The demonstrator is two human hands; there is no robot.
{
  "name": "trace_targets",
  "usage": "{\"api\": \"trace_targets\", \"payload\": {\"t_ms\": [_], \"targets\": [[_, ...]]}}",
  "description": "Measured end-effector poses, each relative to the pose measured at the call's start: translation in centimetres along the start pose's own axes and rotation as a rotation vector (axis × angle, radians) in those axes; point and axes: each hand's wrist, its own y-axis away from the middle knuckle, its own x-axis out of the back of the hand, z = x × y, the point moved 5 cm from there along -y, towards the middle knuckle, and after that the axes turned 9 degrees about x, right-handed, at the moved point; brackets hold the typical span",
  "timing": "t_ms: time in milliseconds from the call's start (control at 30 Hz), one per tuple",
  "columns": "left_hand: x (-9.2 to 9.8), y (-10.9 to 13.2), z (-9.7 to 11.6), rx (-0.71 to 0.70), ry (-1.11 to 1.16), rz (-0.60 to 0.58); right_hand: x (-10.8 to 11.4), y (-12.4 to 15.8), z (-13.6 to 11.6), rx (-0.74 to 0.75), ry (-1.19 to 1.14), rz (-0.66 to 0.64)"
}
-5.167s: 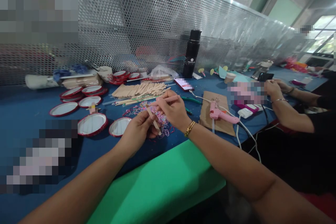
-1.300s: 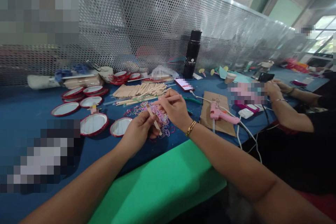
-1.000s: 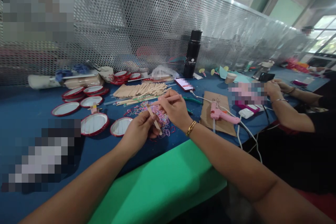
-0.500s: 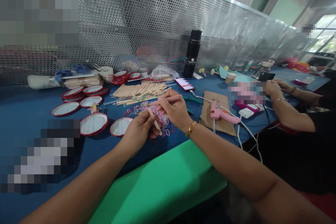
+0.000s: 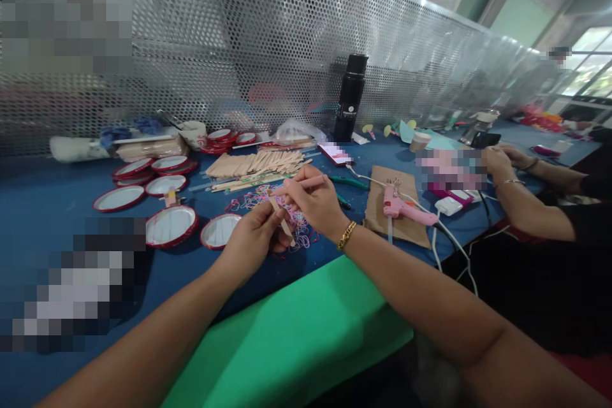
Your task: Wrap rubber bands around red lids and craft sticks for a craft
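On the blue desk (image 5: 57, 182), a black bottle (image 5: 350, 99) stands beyond heaped wooden sticks (image 5: 258, 164); tangled coloured bands (image 5: 300, 229) are partly hidden behind the right hand (image 5: 318, 203), whose grip pinches a pink pen-like tool (image 5: 314, 181); the left hand (image 5: 253, 229) pinches a pale, flat stick (image 5: 287, 230) tilted above the bands.

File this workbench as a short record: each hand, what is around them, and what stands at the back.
Left hand: holds a flat pale wooden stick, tilted
Right hand: holds a slim pink pen-like tool, tip near the stick's upper end; contact unclear
Beneath hands: tangled thin multicoloured strands
Left side: round red-rimmed lids
Right side: pink plastic glue gun on brown cardboard
Back: tall black bottle, upright
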Motion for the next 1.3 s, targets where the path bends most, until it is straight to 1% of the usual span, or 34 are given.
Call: {"api": "trace_targets", "payload": {"t_ms": [100, 300, 500, 600, 833, 1033, 1133, 1300], "targets": [[0.02, 0.0, -0.11, 0.003, 0.006, 0.0, 0.13, -0.13, -0.11, 0.013, 0.027, 0.004], [0.01, 0.16, 0.23, 0.013, 0.029, 0.008, 0.42, -0.28, -0.14, -0.002, -0.02, 0.045], [0.05, 0.24, 0.2, 0.008, 0.008, 0.011, 0.02, 0.04, 0.35, 0.019, 0.073, -0.007], [0.08, 0.18, 0.11, 0.006, 0.008, 0.01, 0.14, -0.04, 0.53, 0.018, 0.089, -0.008], [0.04, 0.14, 0.11, 0.018, 0.036, 0.005, 0.34, -0.2, -0.01, 0.004, -0.018, 0.041], [-0.02, 0.1, 0.13, 0.011, 0.029, 0.005, 0.0, 0.05, 0.19, 0.034, 0.04, -0.007], [-0.04, 0.21, 0.24, 0.006, 0.021, 0.009, 0.26, -0.13, 0.3, 0.025, 0.054, 0.003], [-0.07, 0.3, 0.26, 0.017, 0.057, 0.004, 0.45, -0.19, 0.2, -0.006, 0.006, 0.031]]}}
